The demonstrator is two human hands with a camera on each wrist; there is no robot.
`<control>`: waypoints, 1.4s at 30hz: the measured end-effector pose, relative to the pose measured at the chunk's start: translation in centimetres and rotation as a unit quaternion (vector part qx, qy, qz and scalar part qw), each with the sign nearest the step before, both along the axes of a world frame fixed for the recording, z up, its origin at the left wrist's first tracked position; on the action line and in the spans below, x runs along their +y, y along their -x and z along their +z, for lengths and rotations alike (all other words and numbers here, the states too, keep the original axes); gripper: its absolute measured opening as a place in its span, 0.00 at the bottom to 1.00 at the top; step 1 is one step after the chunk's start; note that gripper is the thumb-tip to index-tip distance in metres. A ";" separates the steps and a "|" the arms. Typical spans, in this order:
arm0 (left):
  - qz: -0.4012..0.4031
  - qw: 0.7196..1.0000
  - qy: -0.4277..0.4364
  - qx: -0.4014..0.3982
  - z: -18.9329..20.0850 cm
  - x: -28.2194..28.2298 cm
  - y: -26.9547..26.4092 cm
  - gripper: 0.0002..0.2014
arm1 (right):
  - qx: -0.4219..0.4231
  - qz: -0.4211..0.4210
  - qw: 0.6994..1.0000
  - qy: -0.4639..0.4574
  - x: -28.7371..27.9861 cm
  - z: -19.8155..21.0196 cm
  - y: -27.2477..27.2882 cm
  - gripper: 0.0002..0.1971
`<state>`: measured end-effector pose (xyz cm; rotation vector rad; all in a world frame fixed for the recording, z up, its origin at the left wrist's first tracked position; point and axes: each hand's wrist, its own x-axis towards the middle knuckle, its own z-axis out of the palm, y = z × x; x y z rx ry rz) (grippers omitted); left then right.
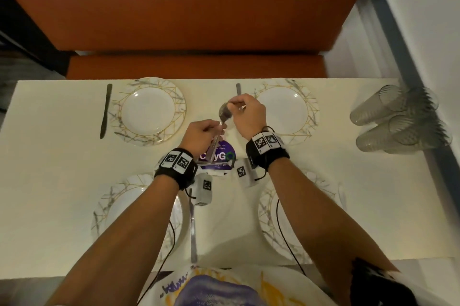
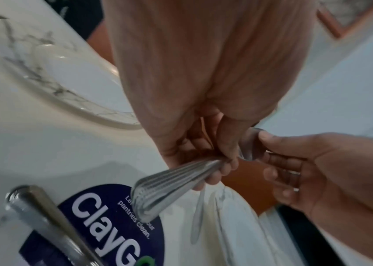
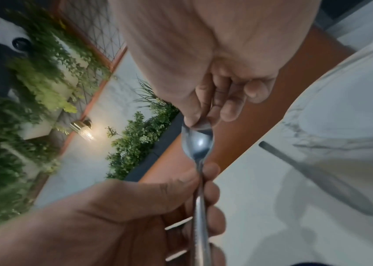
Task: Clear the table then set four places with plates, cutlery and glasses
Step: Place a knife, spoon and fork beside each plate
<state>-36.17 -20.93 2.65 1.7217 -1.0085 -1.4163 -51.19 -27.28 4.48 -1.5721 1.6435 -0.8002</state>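
Observation:
Over the middle of the white table [image 1: 62, 156], my left hand [image 1: 216, 129] grips the handles of a small bundle of spoons [image 2: 169, 185]. My right hand [image 1: 234, 105] pinches the bowl of the top spoon [image 1: 225, 111] between thumb and fingers, as the right wrist view shows on the spoon bowl [image 3: 198, 140]. Marbled plates lie at far left [image 1: 149, 111], far right [image 1: 306, 111], near left [image 1: 119, 206] and near right [image 1: 268, 218]. One knife lies left of the far left plate [image 1: 105, 111], another left of the far right plate [image 1: 238, 89], a third [image 1: 193, 231] by the near left plate.
Stacks of clear plastic glasses [image 1: 398, 119] lie on their sides at the table's right end. A purple ClayGo sign [image 1: 219, 156] stands in the middle under my hands. An orange bench [image 1: 194, 66] runs along the far side, and a wall [image 1: 423, 19] rises on the right.

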 end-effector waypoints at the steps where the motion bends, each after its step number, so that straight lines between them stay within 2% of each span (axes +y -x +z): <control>1: 0.022 0.999 -0.006 0.031 0.3 0.3 -0.2 0.08 | -0.021 -0.009 1.000 -0.012 0.3 0.2 -0.4 0.10; 4: 0.075 0.991 -0.021 0.106 0.9 1.5 -0.9 0.09 | -0.046 -0.004 0.995 -0.091 1.7 0.0 -1.4 0.16; 7: 0.110 0.982 -0.024 0.153 1.3 3.1 -1.8 0.09 | -0.045 0.035 0.993 -0.106 3.6 -0.4 -2.6 0.15; 12: 0.113 0.981 -0.030 0.153 0.8 6.0 -3.5 0.07 | -0.042 0.038 0.988 -0.143 6.5 -0.7 -4.5 0.14; 17: 0.115 0.977 -0.041 0.177 -0.1 9.8 -5.0 0.09 | -0.090 0.014 0.975 -0.201 9.7 -1.8 -5.5 0.14; 21: 0.107 0.975 -0.057 0.185 -1.1 12.6 -5.7 0.10 | -0.112 -0.010 0.968 -0.226 13.2 -2.4 -5.7 0.05; 24: 0.103 0.973 -0.067 0.193 -1.4 14.5 -5.9 0.08 | -0.135 -0.024 0.960 -0.245 15.5 -2.6 -5.8 0.08; 29: 0.117 0.980 -0.058 0.148 -2.5 17.3 -6.9 0.10 | -0.165 -0.098 0.944 -0.269 18.3 -4.0 -5.2 0.03; 32: 0.132 0.981 -0.061 0.129 -3.6 18.6 -8.4 0.12 | -0.092 -0.115 0.953 -0.266 19.8 -5.4 -4.3 0.06; 37: 0.139 0.981 -0.071 0.114 -4.5 20.3 -9.9 0.10 | 0.091 -0.060 0.960 -0.258 22.9 -7.7 -4.4 0.05; 42: 0.136 0.982 -0.075 0.109 -4.8 21.4 -10.5 0.10 | 0.151 -0.031 0.962 -0.225 23.5 -8.2 -4.7 0.09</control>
